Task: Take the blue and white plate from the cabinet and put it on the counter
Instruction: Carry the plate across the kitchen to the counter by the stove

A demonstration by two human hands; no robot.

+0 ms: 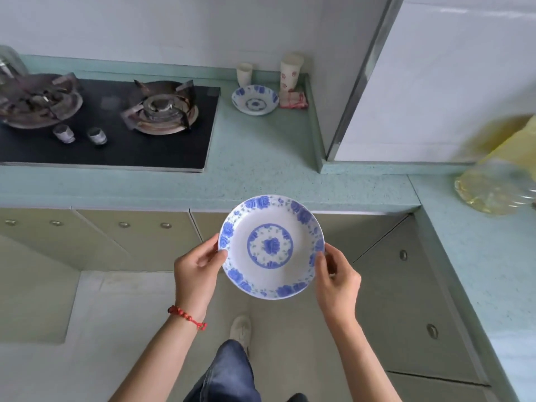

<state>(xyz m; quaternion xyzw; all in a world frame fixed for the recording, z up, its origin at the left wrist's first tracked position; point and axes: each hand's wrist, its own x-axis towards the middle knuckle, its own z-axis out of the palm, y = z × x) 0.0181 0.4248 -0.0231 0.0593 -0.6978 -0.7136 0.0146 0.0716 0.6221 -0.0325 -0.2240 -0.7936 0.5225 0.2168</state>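
The blue and white plate (271, 246) is held level in the air in front of the counter's front edge, above the floor. My left hand (197, 268) grips its left rim, thumb on top. My right hand (336, 277) grips its right rim the same way. The pale green counter (261, 169) runs across the view just beyond the plate. A second blue and white plate (255, 100) lies on the counter near the back corner.
A black gas hob (116, 123) with two burners fills the counter's left part. Two cups (291, 71) and a folded cloth (293, 100) stand beside the far plate. A bottle of yellow oil (496, 184) sits on the right counter. Cabinet doors (139, 236) lie below.
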